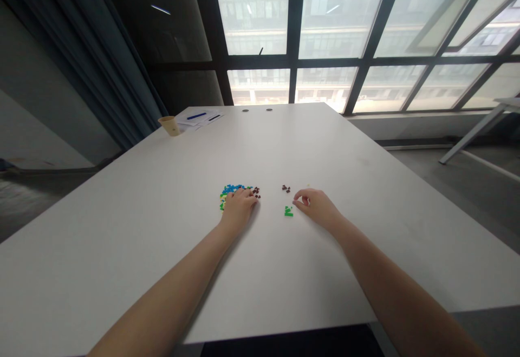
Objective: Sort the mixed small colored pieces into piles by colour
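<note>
Head view: white bench fills most of the frame, both forearms come in from the bottom edge. Left hand sits palm-down at centre frame, fingers curled together over the right edge of a pile of small bricks, mostly blue with some green and yellow; can't tell if it's actually gripping one. A few dark brown bits lie just right of that pile, touching the fingertips. Right hand rests just right of centre, thumb and forefinger pressed together as if pinching something tiny; the piece itself is too small to make out. Small green bricks lie on the bench just left of the right hand, between the two hands. Another small brown cluster sits slightly above the green ones. Upper left of the bench: paper cup, next to it papers with a blue pen. Window wall across the top of the frame.
</note>
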The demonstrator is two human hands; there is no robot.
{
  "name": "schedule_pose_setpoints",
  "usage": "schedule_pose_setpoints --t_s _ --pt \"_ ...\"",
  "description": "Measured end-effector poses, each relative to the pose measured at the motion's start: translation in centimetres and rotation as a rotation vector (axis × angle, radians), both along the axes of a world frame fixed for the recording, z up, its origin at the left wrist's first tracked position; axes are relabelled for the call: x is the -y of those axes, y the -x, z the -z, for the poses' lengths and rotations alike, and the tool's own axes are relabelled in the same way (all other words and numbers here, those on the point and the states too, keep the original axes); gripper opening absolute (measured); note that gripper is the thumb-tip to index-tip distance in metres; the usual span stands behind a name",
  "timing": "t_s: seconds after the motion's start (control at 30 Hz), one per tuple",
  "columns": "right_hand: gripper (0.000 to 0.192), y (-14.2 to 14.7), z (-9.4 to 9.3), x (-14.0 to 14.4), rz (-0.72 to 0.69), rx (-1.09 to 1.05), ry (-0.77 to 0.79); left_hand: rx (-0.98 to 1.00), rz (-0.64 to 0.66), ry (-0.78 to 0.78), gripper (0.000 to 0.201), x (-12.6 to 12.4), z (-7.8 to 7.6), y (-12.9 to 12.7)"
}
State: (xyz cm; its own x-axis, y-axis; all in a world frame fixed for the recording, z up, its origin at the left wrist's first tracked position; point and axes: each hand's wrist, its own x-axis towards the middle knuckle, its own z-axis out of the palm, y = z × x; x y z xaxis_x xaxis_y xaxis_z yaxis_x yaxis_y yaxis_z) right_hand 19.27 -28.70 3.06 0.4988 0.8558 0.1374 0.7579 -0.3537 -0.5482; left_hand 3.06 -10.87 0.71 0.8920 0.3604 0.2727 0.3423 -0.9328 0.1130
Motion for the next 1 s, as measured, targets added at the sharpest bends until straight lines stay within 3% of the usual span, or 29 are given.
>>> schedule_pose_setpoints --t_s 0.07,0.13,0.3,0.37,0.43,0.5,0.7,0.8,0.9,1.0 --pt "0.016 -0.1 0.1 0.0 -0.001 0.005 -0.011 0.087 0.016 0.117 0.021 0.1 0.1 -0.1" --pt "0.016 -0.2 0.2 -0.1 -0.008 0.009 -0.037 0.21 0.026 0.37 0.016 0.4 0.2 -0.3" --pt "0.012 0.5 -0.1 -0.4 -0.155 -0.003 -0.213 0.485 0.03 1.399 0.019 2.7 -0.7 -0.6" --pt "0.014 1.0 -0.3 -0.7 -0.232 -0.005 -0.302 0.554 0.024 1.697 0.024 3.5 -1.2 -0.6" --pt "0.016 1.6 -0.4 -0.8 -0.275 0.01 -0.384 0.575 0.016 1.872 0.025 4.0 -1.4 -0.6" --pt "0.016 2.2 -0.5 -0.9 -0.287 0.037 -0.452 0.572 0.019 1.952 0.024 4.3 -1.3 -0.6" --pt "0.009 3.4 -0.4 -1.3 -0.292 0.08 -0.524 0.54 0.003 1.976 0.026 4.5 -0.7 -0.6" --pt "0.009 3.4 0.0 -1.6 -0.294 0.065 -0.501 0.502 0.009 1.876 0.027 4.3 -0.5 -0.8" --pt "0.01 2.4 0.9 -1.9 -0.242 0.048 -0.427 0.412 0.008 1.487 0.02 3.2 -0.2 -0.8" --pt "0.011 0.3 2.1 -1.9 -0.024 0.094 -0.29 0.299 -0.051 0.838 0.015 1.7 0.2 -0.4"
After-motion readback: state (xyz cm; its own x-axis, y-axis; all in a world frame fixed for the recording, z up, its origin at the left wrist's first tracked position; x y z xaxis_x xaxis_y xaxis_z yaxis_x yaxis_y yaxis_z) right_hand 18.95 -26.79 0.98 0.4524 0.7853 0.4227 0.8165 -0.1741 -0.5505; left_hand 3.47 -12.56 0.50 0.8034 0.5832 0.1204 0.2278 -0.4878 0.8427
